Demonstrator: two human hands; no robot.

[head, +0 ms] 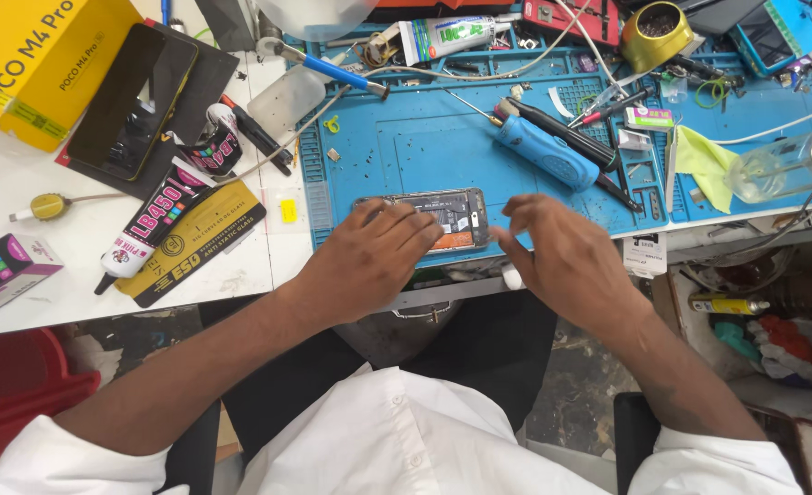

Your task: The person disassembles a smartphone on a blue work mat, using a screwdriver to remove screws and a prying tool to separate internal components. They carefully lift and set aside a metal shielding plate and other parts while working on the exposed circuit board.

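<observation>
An opened phone [452, 216] with its inner parts showing lies flat near the front edge of a blue work mat [406, 147]. My left hand [369, 261] rests over the phone's left end, fingers pressing on it. My right hand [566, 261] sits just past its right end, fingertips touching that edge. Whether anything small is pinched in the right fingers is hidden.
A blue powered screwdriver [543, 151] lies behind the phone. A black-and-red glue tube [154, 220], a tape roll [213, 147], a dark phone [131, 101] and a yellow box [30, 64] lie left. A glass bottle [782, 165] and yellow cloth [704, 165] are right.
</observation>
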